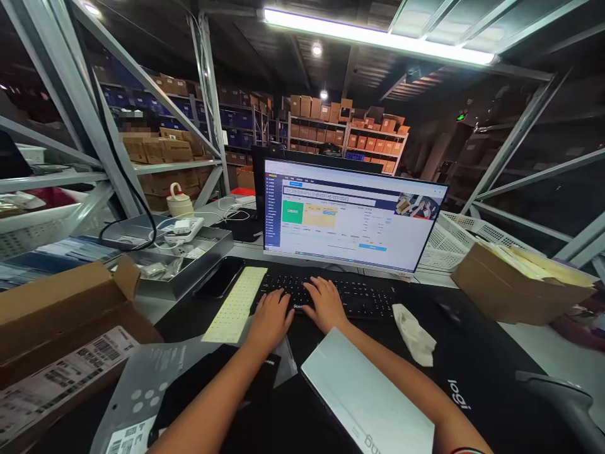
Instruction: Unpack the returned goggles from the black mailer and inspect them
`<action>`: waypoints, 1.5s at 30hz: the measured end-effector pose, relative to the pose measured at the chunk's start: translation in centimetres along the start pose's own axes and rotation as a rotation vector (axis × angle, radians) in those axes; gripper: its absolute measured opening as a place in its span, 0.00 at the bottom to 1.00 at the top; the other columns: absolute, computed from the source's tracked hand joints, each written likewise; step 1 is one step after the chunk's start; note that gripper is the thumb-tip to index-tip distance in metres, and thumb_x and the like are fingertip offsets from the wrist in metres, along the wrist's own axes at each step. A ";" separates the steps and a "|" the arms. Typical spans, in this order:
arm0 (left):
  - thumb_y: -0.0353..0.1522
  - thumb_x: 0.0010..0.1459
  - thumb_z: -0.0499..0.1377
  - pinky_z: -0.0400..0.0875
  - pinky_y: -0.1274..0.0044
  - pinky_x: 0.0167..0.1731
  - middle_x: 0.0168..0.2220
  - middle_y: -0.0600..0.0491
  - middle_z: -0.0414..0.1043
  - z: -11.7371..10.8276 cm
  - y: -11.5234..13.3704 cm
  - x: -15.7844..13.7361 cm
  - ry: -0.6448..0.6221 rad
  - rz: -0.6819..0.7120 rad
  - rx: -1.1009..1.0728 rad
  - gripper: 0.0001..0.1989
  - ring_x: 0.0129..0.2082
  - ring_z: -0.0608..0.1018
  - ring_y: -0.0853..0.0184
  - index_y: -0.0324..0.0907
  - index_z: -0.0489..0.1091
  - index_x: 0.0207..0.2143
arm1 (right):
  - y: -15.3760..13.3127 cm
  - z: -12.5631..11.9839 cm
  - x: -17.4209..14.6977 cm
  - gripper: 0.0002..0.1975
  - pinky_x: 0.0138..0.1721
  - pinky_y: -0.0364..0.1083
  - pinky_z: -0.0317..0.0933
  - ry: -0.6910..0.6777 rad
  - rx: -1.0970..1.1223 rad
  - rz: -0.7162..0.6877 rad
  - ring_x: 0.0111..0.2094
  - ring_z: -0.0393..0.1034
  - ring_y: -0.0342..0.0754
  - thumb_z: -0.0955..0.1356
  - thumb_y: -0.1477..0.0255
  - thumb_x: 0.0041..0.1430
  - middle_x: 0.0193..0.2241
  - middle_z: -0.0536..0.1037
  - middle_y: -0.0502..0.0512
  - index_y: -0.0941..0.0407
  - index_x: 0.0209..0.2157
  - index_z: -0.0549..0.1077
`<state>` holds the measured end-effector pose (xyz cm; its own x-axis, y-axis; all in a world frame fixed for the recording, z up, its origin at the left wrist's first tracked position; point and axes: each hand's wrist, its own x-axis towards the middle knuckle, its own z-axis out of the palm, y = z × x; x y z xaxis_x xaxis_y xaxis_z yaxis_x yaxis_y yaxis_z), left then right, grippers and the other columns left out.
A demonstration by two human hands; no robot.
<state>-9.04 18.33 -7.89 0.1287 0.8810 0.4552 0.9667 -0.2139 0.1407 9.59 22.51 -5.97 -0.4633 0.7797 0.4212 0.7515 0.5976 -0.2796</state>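
Note:
Both hands rest on a black keyboard (363,297) below a lit monitor (350,217). My left hand (271,318) lies over its left end, fingers stretched onto the keys. Over the middle keys, my right hand (327,304) has its fingers spread. Neither holds anything. A white box (371,394) with grey lettering lies against my right forearm. Under my left forearm is a clear plastic bag (155,369) with something black in it. A pale yellow sheet of small labels (236,302) sits left of the keyboard, beside a dark phone (221,277).
An open cardboard box (61,309) with a barcode label stands at left, near a metal tray (198,265). On the right are a crumpled tissue (413,334), a mouse (448,311), a grey handheld scanner (562,394) and a carton of papers (510,293). Metal posts frame the desk.

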 end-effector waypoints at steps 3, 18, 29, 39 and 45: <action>0.31 0.62 0.59 0.64 0.58 0.62 0.57 0.38 0.71 0.1 0.0 -0.1 0.012 -0.023 -0.020 0.17 0.59 0.72 0.50 0.36 0.72 0.53 | 0.7 0.0 -0.3 0.21 0.65 0.61 0.52 0.020 0.000 0.054 0.63 0.58 0.61 0.68 0.72 0.65 0.61 0.68 0.64 0.60 0.58 0.70; 0.20 0.58 0.51 0.65 0.57 0.60 0.58 0.37 0.63 -0.8 -0.9 0.1 0.251 -0.408 -0.042 0.20 0.59 0.69 0.49 0.36 0.68 0.52 | -0.8 0.6 0.8 0.19 0.64 0.61 0.52 0.013 0.021 -0.054 0.65 0.54 0.62 0.69 0.69 0.66 0.63 0.63 0.65 0.54 0.57 0.73; 0.19 0.58 0.49 0.53 0.53 0.67 0.64 0.38 0.60 -1.7 0.2 0.1 0.134 -0.279 -0.004 0.24 0.66 0.63 0.49 0.39 0.74 0.52 | -0.6 0.3 1.0 0.17 0.64 0.60 0.53 0.040 0.062 -0.036 0.64 0.54 0.61 0.67 0.73 0.66 0.61 0.65 0.66 0.59 0.55 0.73; 0.21 0.58 0.51 0.54 0.52 0.67 0.64 0.39 0.62 -1.5 0.1 0.4 0.072 -0.208 0.030 0.21 0.66 0.64 0.49 0.42 0.77 0.48 | 1.0 0.0 0.1 0.17 0.62 0.59 0.55 0.067 0.085 0.096 0.62 0.58 0.59 0.65 0.76 0.64 0.59 0.68 0.65 0.59 0.53 0.73; 0.20 0.59 0.50 0.51 0.50 0.67 0.63 0.35 0.63 -2.5 0.2 -0.2 0.105 -0.268 0.128 0.16 0.65 0.64 0.47 0.37 0.76 0.40 | 2.9 -0.6 0.2 0.25 0.58 0.57 0.59 0.096 0.118 0.194 0.56 0.64 0.58 0.61 0.85 0.55 0.53 0.72 0.63 0.60 0.54 0.71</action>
<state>-9.41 17.10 -5.78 -0.1518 0.8490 0.5060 0.9839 0.0809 0.1594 11.89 24.30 -6.17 -0.2646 0.8641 0.4281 0.7594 0.4603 -0.4599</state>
